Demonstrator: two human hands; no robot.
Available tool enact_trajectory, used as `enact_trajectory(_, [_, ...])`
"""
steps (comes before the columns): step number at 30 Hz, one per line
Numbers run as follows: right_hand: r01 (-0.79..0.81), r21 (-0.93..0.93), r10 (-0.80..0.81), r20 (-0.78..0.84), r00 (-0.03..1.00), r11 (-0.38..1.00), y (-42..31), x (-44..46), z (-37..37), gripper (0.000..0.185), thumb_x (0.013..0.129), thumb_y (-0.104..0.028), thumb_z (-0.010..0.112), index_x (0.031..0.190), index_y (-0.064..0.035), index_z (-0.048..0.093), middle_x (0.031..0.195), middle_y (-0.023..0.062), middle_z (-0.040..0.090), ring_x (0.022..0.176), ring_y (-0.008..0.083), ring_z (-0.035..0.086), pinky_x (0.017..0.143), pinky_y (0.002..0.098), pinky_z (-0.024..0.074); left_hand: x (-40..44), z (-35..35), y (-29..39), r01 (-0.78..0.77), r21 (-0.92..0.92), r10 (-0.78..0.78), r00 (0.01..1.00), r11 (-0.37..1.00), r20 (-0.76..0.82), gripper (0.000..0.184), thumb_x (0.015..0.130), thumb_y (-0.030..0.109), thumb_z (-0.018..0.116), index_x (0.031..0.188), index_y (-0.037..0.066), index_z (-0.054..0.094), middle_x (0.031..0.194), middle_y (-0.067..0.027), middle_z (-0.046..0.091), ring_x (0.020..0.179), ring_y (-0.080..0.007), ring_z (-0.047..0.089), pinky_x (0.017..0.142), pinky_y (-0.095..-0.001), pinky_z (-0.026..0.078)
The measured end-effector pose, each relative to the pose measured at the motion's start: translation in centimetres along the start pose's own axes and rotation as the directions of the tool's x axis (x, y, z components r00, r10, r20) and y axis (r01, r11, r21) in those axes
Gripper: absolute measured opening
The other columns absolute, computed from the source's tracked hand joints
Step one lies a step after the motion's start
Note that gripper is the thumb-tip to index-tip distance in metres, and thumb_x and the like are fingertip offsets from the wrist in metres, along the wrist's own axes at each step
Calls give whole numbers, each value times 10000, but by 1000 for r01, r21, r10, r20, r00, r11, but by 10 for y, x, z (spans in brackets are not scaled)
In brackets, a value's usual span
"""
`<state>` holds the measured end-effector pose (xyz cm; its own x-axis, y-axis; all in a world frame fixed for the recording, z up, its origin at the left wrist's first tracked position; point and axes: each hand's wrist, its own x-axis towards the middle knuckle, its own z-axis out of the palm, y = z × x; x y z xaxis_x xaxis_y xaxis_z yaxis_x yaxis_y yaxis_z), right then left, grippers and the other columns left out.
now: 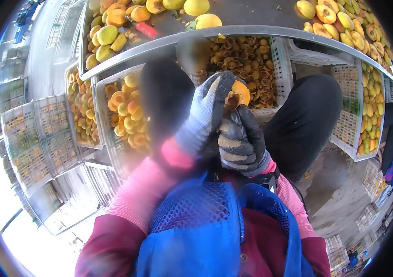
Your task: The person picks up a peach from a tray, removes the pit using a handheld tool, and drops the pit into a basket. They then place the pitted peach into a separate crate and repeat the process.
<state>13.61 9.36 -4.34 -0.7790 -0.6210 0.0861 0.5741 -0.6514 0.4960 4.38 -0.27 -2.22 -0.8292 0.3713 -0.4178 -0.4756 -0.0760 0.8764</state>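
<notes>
My left hand, in a grey and white work glove, grips a halved yellow peach above my lap. A brown hollow shows in the cut face, turned partly toward me. My right hand, in a dark glove with worn tan fingers, is closed just below, its thumb and fingertip at the fruit's lower edge. Whatever it holds, if anything, is hidden by the fingers. Beyond both hands, a crate under the table holds many brownish, cup-shaped fruit scraps. A red-handled tool lies on the table by the peaches.
The metal table edge curves across in front of me. Whole and cut peaches lie on its left, with more peaches on its right. Crates of peach halves and yellow fruit flank my knees. Stacked crates stand at left.
</notes>
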Motion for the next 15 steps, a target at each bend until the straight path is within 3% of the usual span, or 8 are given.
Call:
enact_trajectory(5, [28,-92,-22,66,998,995,-4,-1,-6,499,941,-549,363,925,-68,494,566,-3,428,369,73,384,302,210,334,-8,3,-1,13,-346,-96,970,938,-224,337,871,250,619,1066,-21,579,902,-69,621,797,-149,600,713,-260,493])
enact_trajectory(6, [70,-127,-52,139,989,989,-7,-3,-1,495,945,-550,351,909,-77,492,614,0,433,416,86,390,337,221,333,-10,-1,-4,-32,-275,-38,969,961,-245,329,882,223,596,1107,-12,545,924,-70,617,828,-160,601,738,-269,496])
enact_trajectory(8, [48,-224,1,211,977,974,-21,-6,9,461,961,-516,348,932,-79,492,638,3,428,447,97,390,339,237,304,-8,-32,-15,-311,322,378,910,894,-170,336,904,169,548,1190,8,478,969,-72,610,891,-180,602,789,-289,501])
enact_trajectory(9, [103,-211,-92,63,994,972,-23,-7,4,479,960,-520,345,931,-69,504,594,4,419,406,85,375,304,216,293,-10,-41,-16,-293,314,364,910,903,-200,349,915,142,524,1231,18,444,991,-73,606,922,-190,603,814,-298,504])
enact_trajectory(10, [156,-198,-177,-95,980,968,-22,-9,-3,497,958,-524,342,930,-59,517,550,4,409,366,72,361,269,195,282,-9,-44,-5,59,-275,-147,939,960,-312,334,923,192,524,1206,21,479,991,-74,615,937,-183,605,809,-301,509])
enact_trajectory(11, [134,-138,-148,-96,984,981,-20,-8,-9,496,960,-521,342,932,-59,522,559,5,404,376,73,361,272,196,282,-14,-57,-14,-96,53,109,897,994,-429,324,932,241,507,1179,31,512,991,-73,621,933,-181,610,803,-300,513])
enact_trajectory(13, [85,-32,-87,-86,992,996,-19,-4,-12,495,964,-514,340,935,-59,531,576,5,395,396,74,360,278,198,283,-33,-87,3,-210,688,519,809,695,-278,323,948,299,476,1126,44,566,1001,-68,629,927,-186,619,793,-305,516])
enact_trajectory(15, [46,-83,-54,-104,993,996,-17,-3,-7,499,964,-517,340,923,-60,535,576,1,383,393,72,345,282,200,283,-54,-136,36,-182,817,531,830,548,-171,341,952,336,459,1068,53,610,991,-75,643,901,-205,631,772,-320,512])
